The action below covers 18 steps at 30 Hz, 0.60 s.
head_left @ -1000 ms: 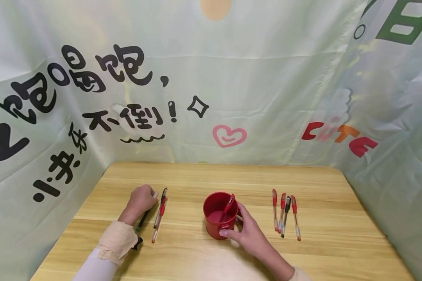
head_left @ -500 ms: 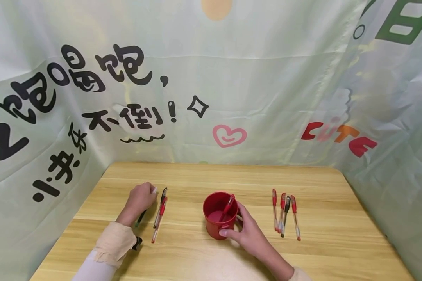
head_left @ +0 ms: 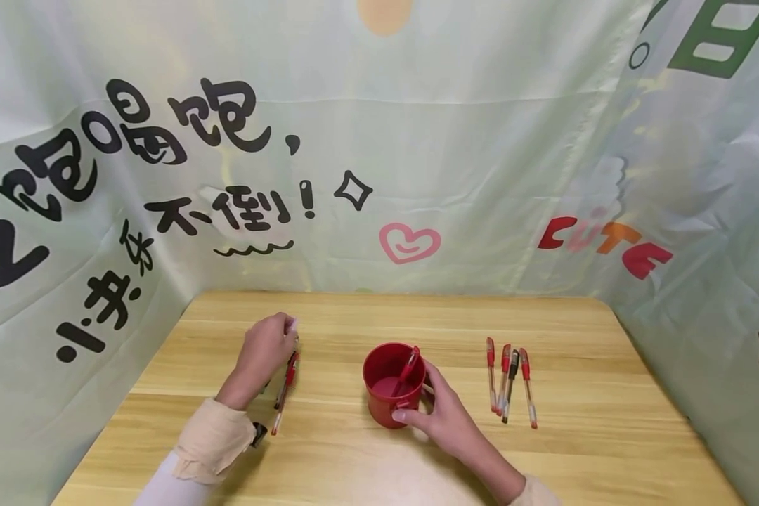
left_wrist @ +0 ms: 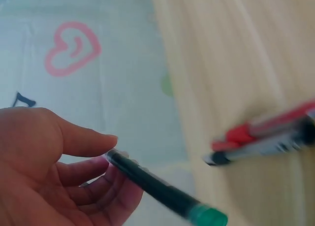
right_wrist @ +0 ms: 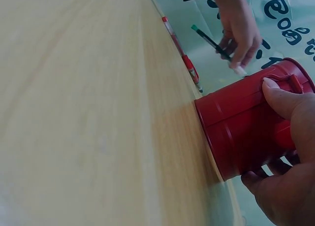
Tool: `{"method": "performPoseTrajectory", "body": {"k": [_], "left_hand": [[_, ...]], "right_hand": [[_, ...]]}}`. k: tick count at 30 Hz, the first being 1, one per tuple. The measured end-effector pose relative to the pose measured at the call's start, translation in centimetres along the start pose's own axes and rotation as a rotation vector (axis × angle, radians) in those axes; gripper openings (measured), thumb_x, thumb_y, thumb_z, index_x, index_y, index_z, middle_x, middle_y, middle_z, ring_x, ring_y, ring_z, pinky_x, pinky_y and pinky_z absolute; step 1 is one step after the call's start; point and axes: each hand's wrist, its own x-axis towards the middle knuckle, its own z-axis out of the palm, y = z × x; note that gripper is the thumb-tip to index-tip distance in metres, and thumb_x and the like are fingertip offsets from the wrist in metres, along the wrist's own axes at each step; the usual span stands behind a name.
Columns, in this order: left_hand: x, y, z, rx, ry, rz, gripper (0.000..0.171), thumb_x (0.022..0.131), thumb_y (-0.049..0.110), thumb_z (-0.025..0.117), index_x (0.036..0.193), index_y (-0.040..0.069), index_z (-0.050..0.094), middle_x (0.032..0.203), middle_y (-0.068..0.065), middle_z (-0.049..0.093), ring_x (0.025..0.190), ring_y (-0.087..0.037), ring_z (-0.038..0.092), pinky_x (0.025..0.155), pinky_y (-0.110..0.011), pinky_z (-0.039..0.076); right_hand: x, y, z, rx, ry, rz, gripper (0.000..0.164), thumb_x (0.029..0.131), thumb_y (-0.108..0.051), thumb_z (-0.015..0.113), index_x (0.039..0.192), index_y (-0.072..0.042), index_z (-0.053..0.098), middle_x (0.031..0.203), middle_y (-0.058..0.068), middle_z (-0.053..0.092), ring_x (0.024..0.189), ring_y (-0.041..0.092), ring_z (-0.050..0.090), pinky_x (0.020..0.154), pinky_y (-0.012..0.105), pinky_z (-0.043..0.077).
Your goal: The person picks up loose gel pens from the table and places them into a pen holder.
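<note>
we are seeing a wooden table (head_left: 607,429) filling the lower half of the frame, with a red bucket (head_left: 381,404) standing upright at lower centre. our right hand (head_left: 448,416) is wrapping thumb and fingers around the bucket's right side, while our left hand (head_left: 266,349), at lower left, is pinching a green-ended pen (left_wrist: 157,189) between thumb and curled fingers. a red pen (head_left: 407,370) is leaning inside the bucket, and four loose pens (head_left: 510,386) are lying at lower right.

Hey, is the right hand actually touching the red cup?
Touching: in the right wrist view, the right hand rests its thumb on the side of the cup.
</note>
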Motion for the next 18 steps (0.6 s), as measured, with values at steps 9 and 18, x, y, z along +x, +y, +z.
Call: {"method": "performPoseTrajectory", "body": {"k": [9,18], "left_hand": [[-0.1,3.6,-0.7,-0.001,0.107,0.133,0.022,0.097,0.012,0.068,0.112,-0.004,0.072,0.097,-0.013,0.075,0.076,-0.021,0.068,0.071,-0.040,0.058],[-0.9,5.9,-1.4,-0.076,0.188,0.208,0.020,0.094,0.012,0.073,0.111,0.000,0.073,0.096,-0.012,0.076,0.078,-0.022,0.073,0.071,-0.041,0.060]], "right_hand": [[0.1,-0.1,0.0,0.004,-0.004,-0.006,0.097,0.079,-0.024,0.090,0.159,-0.021,0.036,0.156,0.009,0.051,0.147,0.037,0.045,0.122,0.059,0.037],[0.1,0.0,0.0,0.001,0.004,0.011,0.099,0.077,-0.022,0.091,0.159,-0.022,0.037,0.156,0.005,0.051,0.147,0.032,0.047,0.121,0.054,0.040]]}}
